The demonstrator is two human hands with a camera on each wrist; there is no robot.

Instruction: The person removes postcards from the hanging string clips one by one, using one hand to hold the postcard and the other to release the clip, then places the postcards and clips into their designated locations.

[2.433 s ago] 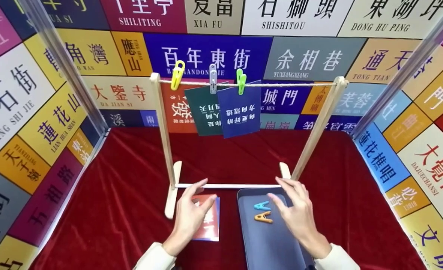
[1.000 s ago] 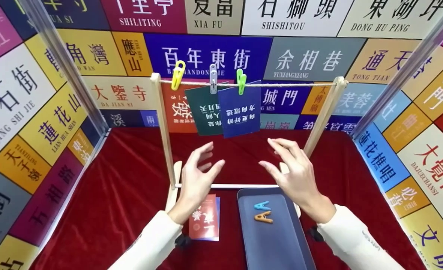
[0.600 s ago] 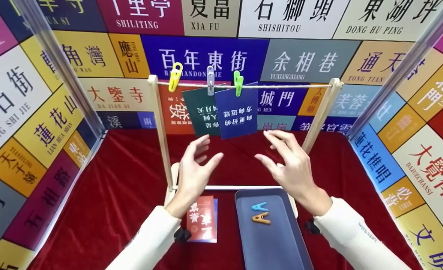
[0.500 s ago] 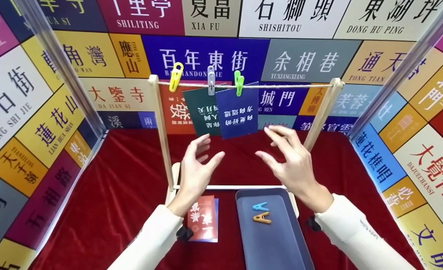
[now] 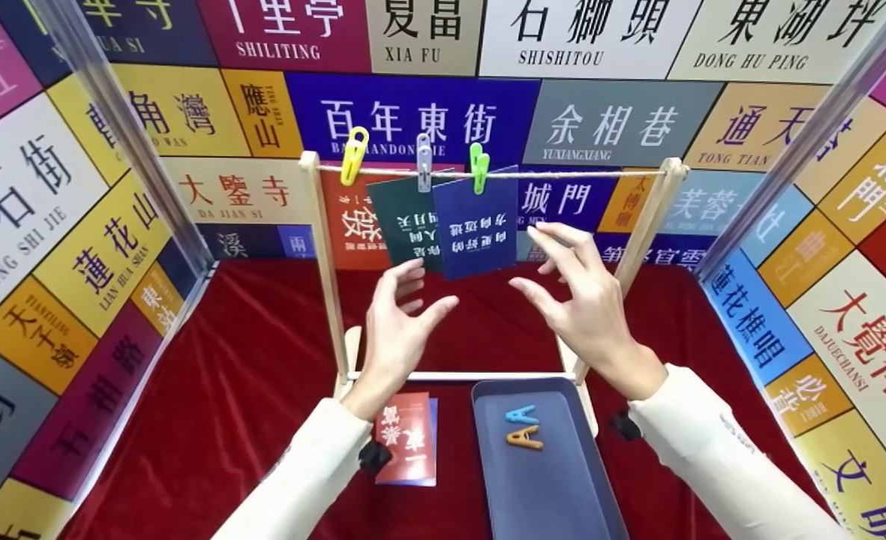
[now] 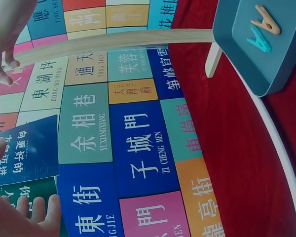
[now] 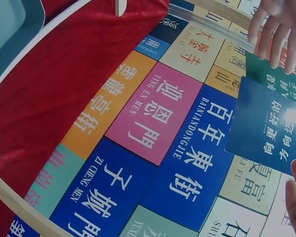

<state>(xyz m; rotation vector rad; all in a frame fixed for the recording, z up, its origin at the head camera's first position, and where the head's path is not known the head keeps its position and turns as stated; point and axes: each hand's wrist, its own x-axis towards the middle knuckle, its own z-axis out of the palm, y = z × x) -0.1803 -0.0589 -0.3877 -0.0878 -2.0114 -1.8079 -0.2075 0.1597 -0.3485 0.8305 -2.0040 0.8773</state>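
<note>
In the head view my left hand (image 5: 401, 322) is raised in front of the hanging cards, fingers loosely bent and thumb apart, holding nothing. My right hand (image 5: 585, 304), also holding nothing, hovers just right of the blue card (image 5: 480, 240), its thumb and fingers spread. That card hangs from the string (image 5: 578, 174) by a green clothespin (image 5: 479, 169). Left of it, a grey clothespin (image 5: 424, 163) holds a dark green card (image 5: 401, 221). A red card (image 5: 349, 225) hangs under the yellow clothespin (image 5: 354, 156). The left hand's fingertips overlap the green card's lower edge; contact is unclear.
The string spans a wooden stand (image 5: 322, 270). On the red cloth (image 5: 247, 420) lie a red-topped card stack (image 5: 409, 442) and a grey-blue tray (image 5: 551, 487) with a blue clothespin (image 5: 521, 415) and an orange clothespin (image 5: 525, 438). Printed panels (image 5: 615, 116) surround the table.
Both hands have risen from beside the card stack and the tray up to the hanging cards. The right hand has kept rising over the last half second. Cards and clothespins look the same.
</note>
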